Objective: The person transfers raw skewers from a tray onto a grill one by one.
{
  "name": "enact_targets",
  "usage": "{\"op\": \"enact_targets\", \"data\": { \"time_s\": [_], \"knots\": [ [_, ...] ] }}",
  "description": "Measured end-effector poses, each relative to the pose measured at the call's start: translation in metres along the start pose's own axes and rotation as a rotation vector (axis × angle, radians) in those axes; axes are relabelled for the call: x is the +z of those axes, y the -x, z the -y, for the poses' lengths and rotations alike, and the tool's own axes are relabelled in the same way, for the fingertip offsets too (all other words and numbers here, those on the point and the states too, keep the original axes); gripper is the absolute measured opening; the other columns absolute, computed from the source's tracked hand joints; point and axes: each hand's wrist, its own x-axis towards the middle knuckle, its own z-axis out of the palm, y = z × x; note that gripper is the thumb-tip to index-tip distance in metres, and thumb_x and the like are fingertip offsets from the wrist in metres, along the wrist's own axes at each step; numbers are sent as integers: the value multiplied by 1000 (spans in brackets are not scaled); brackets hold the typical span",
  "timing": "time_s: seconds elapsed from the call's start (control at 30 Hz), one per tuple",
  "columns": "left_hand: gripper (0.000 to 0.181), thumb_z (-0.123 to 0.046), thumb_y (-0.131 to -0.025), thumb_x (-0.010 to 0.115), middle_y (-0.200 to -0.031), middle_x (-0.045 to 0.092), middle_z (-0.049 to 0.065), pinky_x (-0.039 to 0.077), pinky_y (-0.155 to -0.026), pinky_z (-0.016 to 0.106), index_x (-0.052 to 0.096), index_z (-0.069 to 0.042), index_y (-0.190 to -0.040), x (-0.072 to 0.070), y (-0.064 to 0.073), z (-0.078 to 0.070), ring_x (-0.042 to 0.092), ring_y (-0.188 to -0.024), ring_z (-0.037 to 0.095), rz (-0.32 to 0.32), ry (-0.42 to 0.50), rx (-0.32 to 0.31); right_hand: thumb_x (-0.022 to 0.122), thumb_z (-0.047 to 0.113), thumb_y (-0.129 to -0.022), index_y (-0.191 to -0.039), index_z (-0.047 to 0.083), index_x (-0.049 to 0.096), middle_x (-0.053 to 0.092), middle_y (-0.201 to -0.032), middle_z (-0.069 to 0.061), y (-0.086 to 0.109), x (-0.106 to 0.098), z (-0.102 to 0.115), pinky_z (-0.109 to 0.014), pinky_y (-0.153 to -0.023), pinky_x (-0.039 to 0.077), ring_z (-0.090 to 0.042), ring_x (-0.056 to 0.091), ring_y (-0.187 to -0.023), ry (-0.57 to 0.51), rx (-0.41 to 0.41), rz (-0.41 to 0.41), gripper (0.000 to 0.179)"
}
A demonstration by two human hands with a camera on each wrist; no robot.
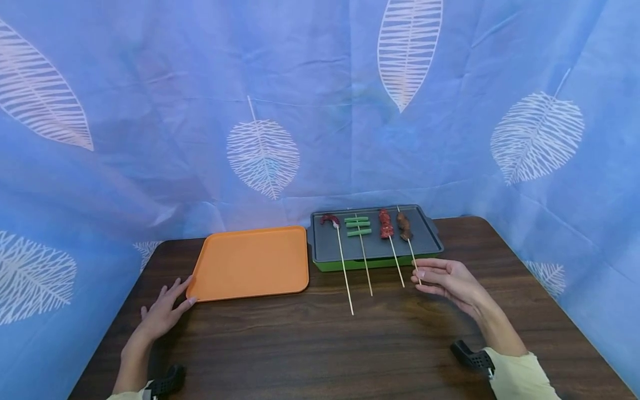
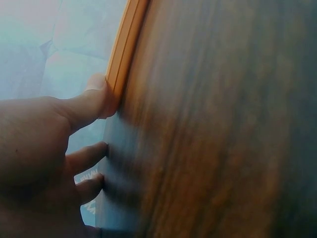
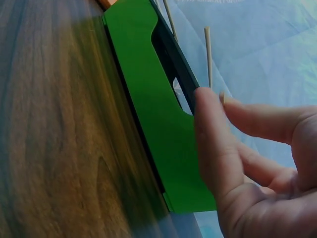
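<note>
My right hand (image 1: 447, 280) pinches the lower end of a thin stick that carries brown meat pieces (image 1: 404, 226). In the right wrist view, thumb and fingertips meet at the stick's end (image 3: 222, 97). That skewer lies on a dark grill plate (image 1: 370, 250) beside a skewer of red meat (image 1: 385, 223), one of green vegetable pieces (image 1: 358, 225) and one with a dark red curled piece (image 1: 330, 220). My left hand (image 1: 162, 314), fingers spread, touches the near left corner of an orange tray (image 1: 250, 261). Its thumb (image 2: 91, 101) meets the tray edge in the left wrist view.
The grill plate sits on a green base (image 3: 158, 144) toward the back of a dark wood table (image 1: 310, 350). Bare skewer sticks stick out past its front. A blue curtain (image 1: 320, 139) with white leaves hangs behind and along both sides.
</note>
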Motion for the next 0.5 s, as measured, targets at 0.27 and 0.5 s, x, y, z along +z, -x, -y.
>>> {"op": "enact_targets", "data": {
  "time_s": [0.27, 0.5],
  "knots": [
    [77, -48, -106, 53, -163, 7, 38, -11, -94, 91, 22, -5, -162, 6, 0, 4, -7, -145, 65, -22, 14, 5, 58, 20, -107, -149, -17, 35, 70, -122, -15, 0, -1, -2, -41, -96, 56, -20, 71, -111, 171, -51, -35, 60],
    [70, -46, -109, 47, -164, 13, 35, -1, -103, 87, 28, -2, -160, 13, -12, -16, 5, -147, 62, -135, 44, 93, 59, 18, -106, -137, -11, 56, 75, -115, 3, 9, -16, -7, -19, -87, 55, -3, 70, -104, 407, -338, -279, 42]
  ]
}}
